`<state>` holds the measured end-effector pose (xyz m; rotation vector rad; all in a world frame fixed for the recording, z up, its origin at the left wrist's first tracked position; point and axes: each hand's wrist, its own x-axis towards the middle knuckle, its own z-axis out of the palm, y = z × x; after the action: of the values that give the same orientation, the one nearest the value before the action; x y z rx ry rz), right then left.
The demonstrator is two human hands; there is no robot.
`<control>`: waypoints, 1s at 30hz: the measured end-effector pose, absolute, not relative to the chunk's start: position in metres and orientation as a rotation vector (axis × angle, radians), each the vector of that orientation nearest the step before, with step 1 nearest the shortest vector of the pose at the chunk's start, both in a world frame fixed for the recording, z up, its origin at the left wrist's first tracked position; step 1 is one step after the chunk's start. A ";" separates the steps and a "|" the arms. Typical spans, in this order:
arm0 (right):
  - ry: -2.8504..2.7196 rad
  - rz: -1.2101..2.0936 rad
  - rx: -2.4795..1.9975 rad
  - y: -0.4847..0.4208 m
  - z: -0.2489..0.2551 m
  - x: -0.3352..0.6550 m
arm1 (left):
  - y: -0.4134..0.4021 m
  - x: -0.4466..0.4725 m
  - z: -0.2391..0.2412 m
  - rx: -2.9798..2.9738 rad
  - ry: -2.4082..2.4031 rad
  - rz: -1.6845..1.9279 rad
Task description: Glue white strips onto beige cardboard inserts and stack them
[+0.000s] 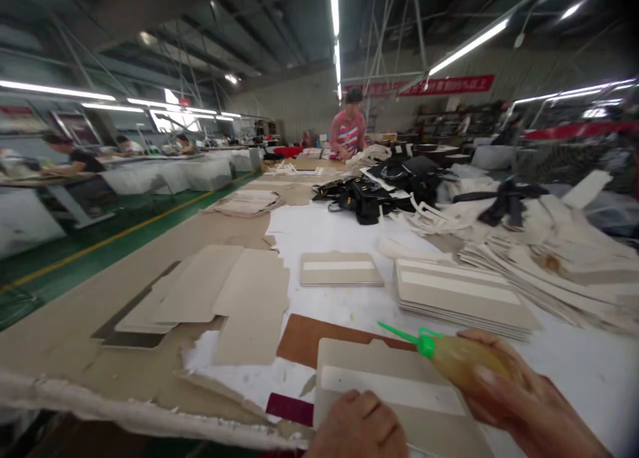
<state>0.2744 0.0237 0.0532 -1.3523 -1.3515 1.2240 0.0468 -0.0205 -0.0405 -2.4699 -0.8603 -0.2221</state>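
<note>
My right hand is wrapped round a yellowish glue bottle with a green nozzle that points left over a beige card piece. That piece carries a white strip and lies in front of me on a brown board. My left hand rests on the near edge of the same beige piece, fingers curled, only partly in view. Two stacks of like pieces with white strips lie just beyond, a small stack and a larger stack.
Loose beige cardboard sheets lie to the left on the long table. Black bags and piles of pale fabric pieces sit farther back and right. A person works at the table's far end; others sit at benches on the left.
</note>
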 end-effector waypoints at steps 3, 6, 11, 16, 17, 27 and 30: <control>-1.215 1.325 -1.415 0.028 0.059 0.270 | -0.022 0.042 -0.046 -2.405 -0.929 -0.601; -1.204 1.324 -1.453 0.036 0.054 0.270 | -0.029 0.040 -0.042 -2.369 -0.978 -0.777; -1.451 1.157 -1.540 0.051 0.046 0.282 | -0.036 0.043 -0.027 -2.470 -1.069 -0.779; -1.824 0.912 -1.518 0.061 0.063 0.262 | -0.042 0.041 -0.017 -2.580 -1.109 -0.671; -1.876 0.878 -1.491 0.062 0.067 0.255 | -0.042 0.041 -0.016 -2.587 -1.115 -0.673; -2.141 0.799 -1.289 0.069 0.075 0.207 | -0.044 0.041 -0.016 -2.610 -1.151 -0.771; -2.165 0.787 -1.291 0.070 0.075 0.199 | -0.044 0.041 -0.016 -2.617 -1.145 -0.783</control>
<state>0.1993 0.0697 0.0749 -1.2907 -2.1646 0.7872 0.0408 -0.0442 -0.0157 -2.6165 -1.1447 -0.7827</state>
